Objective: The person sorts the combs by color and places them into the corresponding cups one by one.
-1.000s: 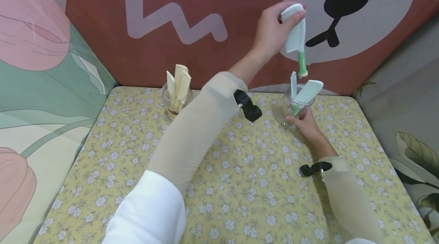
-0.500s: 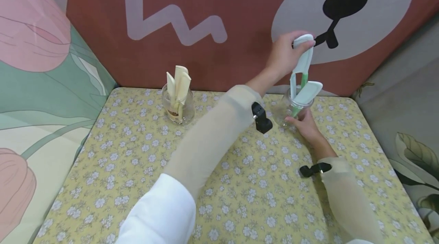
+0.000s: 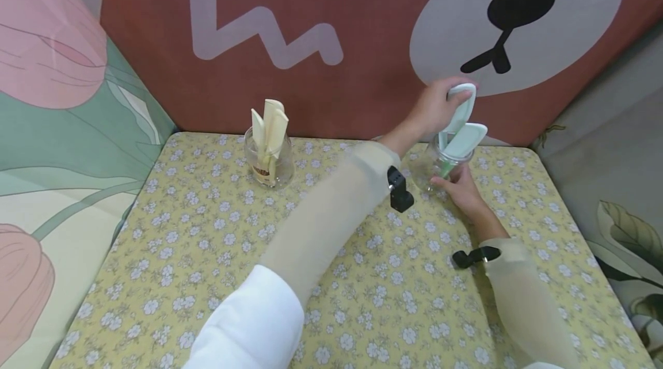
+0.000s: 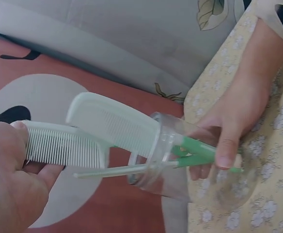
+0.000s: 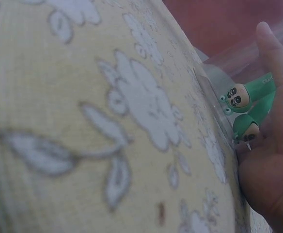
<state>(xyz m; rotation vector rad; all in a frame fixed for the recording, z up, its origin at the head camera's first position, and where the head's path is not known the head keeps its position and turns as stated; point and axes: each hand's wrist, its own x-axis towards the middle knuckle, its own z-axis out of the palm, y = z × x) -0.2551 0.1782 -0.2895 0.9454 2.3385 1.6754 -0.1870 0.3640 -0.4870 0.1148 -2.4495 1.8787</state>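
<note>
My left hand pinches a pale mint comb by its toothed head, thumb on one face. Its green handle end points down at the mouth of a clear jar. Around the jar's lower side curls my right hand, with the thumb across the glass. Two more mint combs stand inside: a broad one leaning right, and another comb seen edge-on. Through the glass, the right wrist view shows green handle ends shaped like small cartoon faces, near the jar's bottom.
A second glass jar stands at the back left of the table, holding several cream flat-headed pieces. Yellow floral cloth covers the table. A printed brown fabric wall rises directly behind both jars.
My left hand has come down and slightly right, lowering the comb from above the jar to its mouth. The right hand and the jar have stayed in place.
</note>
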